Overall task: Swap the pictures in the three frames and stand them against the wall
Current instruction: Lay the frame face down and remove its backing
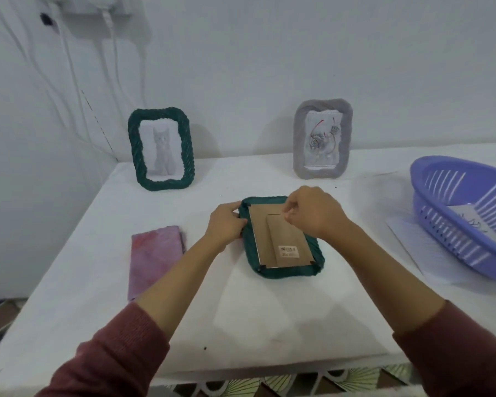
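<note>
A green rope-wrapped frame lies face down in the middle of the table, its brown cardboard back and stand flap showing. My left hand grips the frame's left edge. My right hand pinches at the top right of the cardboard back. A second green frame with a cat picture stands against the wall at the back left. A grey frame with a swirly drawing stands against the wall at the back right.
A folded purple-pink cloth lies left of the face-down frame. A purple plastic basket with paper sheets in and under it sits at the right edge. White cables hang down the wall at the left.
</note>
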A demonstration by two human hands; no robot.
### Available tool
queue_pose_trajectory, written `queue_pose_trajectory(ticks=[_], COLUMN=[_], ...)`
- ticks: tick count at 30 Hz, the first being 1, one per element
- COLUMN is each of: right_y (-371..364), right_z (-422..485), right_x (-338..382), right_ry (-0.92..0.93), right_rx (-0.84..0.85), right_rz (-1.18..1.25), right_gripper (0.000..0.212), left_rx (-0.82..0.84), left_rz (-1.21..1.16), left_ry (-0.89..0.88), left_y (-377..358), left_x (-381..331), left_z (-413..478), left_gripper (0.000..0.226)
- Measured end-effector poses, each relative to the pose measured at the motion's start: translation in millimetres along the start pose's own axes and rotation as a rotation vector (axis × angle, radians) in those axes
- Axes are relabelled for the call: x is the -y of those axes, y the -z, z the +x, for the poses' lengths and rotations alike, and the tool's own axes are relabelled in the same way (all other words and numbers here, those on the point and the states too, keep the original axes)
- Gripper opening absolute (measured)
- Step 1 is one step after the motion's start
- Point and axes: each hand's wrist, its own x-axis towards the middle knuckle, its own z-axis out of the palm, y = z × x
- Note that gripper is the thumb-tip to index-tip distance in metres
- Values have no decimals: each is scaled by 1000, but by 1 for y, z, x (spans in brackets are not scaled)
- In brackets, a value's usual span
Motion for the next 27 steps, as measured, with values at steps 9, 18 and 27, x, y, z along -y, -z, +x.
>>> queue_pose_trajectory(ticks=[9, 18, 27], right_y=[-36, -12, -31], right_z=[-11, 33, 68], right_x=[-30, -62, -74], right_ry=[-42, -24, 155], right_rx=[146, -115, 32], right_rz=[46, 200, 144], right_gripper=[24, 13, 14], left_rx=[-80, -237, -67], left_rz=[497, 532, 438], left_ry=[-231, -208, -250], left_y=[-16, -20, -12], left_x=[23, 15, 9], left_z=[9, 13, 36], left_gripper=[13, 31, 19])
